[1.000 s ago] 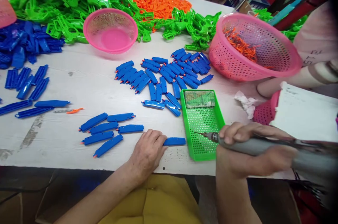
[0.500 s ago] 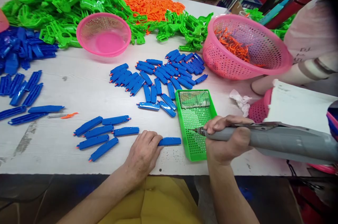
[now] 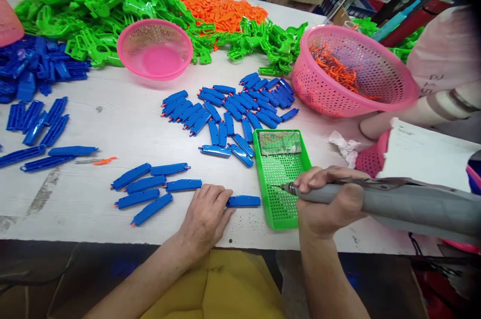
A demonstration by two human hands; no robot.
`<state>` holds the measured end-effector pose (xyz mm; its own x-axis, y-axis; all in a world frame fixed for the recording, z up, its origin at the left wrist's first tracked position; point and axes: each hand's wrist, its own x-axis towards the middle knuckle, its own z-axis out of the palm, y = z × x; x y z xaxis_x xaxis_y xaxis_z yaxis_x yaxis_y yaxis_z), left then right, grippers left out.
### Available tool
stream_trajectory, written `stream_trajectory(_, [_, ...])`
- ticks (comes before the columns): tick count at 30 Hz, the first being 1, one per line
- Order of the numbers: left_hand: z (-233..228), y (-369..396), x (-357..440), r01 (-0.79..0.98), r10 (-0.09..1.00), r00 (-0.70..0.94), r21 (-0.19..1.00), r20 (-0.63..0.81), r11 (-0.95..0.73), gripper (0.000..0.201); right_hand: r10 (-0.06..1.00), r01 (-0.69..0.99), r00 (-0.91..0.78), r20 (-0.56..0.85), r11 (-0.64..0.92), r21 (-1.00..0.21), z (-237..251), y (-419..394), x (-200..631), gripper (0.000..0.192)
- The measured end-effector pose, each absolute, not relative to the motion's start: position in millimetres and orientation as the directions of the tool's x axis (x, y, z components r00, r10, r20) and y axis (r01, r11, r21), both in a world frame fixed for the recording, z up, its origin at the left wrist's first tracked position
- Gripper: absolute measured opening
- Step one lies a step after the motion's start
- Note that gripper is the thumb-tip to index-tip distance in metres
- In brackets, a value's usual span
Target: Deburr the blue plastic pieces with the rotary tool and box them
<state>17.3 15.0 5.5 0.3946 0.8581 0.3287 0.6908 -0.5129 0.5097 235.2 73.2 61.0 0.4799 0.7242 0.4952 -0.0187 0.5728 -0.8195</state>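
Hands first: our left hand [image 3: 206, 215] lies flat near the lower centre of the frame, fingertips pinning one end of a single blue oblong plastic piece [image 3: 243, 201] to the white table [image 3: 124, 123], likely to keep it from sliding. Our right hand [image 3: 326, 200] is wrapped shut around a grey pen-shaped power driver [image 3: 379, 203], whose thin bit points left, poised over the green perforated plastic tray [image 3: 282, 179], just right of the pinned piece. The driver is held low and nearly level, which would suit a sideways approach to the piece's end.

Left of the left hand lie 5 more blue pieces [image 3: 150, 190] in loose rows; a larger blue cluster [image 3: 229, 108] sits at centre. A small pink mesh basket [image 3: 155, 48] sits at upper left, and a large pink mesh basket [image 3: 353, 71] with orange bits at upper right.

We cannot make out what lies in the tray's far end, nor the bit's tip. The driver's rear runs out of the frame at right, and a co-worker's sleeve [image 3: 447, 53] is cut off there too.
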Motion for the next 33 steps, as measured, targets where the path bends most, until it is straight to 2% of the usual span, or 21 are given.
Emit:
stream_trajectory(7, [3.7,16.9,17.2,0.694,0.874,0.415,0.533,0.254,-0.484,0.013,0.78,-0.144,0.35,0.519,0.592,-0.793,78.8,49.9,220.9,0.03])
stream_trajectory(12, [3.3,16.3,19.7,0.709,0.882,0.408,0.526,0.237,-0.47,0.011,0.859,-0.235,0.22,0.461,0.506,-0.83,78.7,41.2,188.0,0.025])
stream_trajectory(33, [2.0,14.8,22.1,0.708,0.882,0.416,0.53,0.221,-0.466,0.008,0.864,-0.263,0.141,0.483,0.504,-0.823,62.6,47.7,163.3,0.015])
